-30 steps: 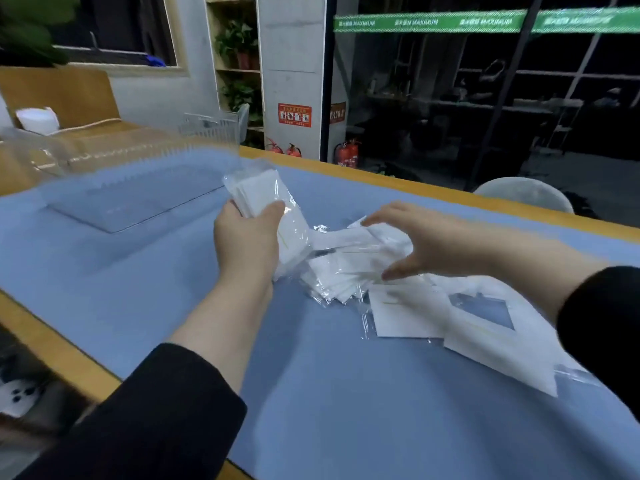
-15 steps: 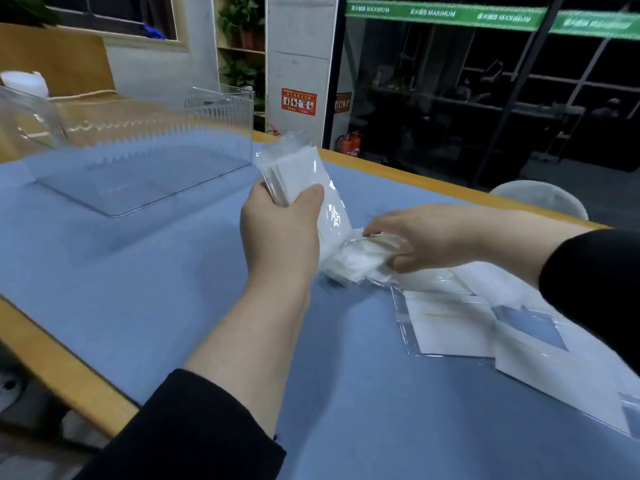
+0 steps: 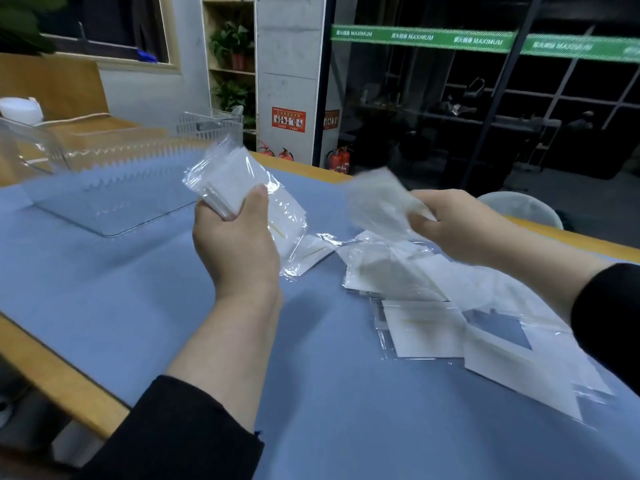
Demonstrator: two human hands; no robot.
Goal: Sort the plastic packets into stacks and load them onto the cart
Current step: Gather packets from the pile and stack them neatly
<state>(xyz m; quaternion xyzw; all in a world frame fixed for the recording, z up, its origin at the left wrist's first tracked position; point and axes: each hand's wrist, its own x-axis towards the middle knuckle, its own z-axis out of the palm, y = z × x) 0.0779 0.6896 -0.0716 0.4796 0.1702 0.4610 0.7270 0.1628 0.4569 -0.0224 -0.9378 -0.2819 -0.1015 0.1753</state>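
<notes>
My left hand (image 3: 235, 244) is gripping a stack of plastic packets (image 3: 239, 192), thumb curled over its near face, lifted above the blue mat (image 3: 121, 299). My right hand (image 3: 453, 223) is pinching a blurred loose packet (image 3: 377, 199) in the air; I cannot tell how its fingertips are lying. Below it, the unsorted packets (image 3: 426, 306) are lying spread on the mat. The clear plastic bin (image 3: 104, 181) is sitting at far left; I am seeing nothing in it. Bare mat is lying between the bin and my left hand, with the table's wooden edge (image 3: 59, 379) near my left sleeve. Half a second ago my right hand was down on the pile; now it is raised.
</notes>
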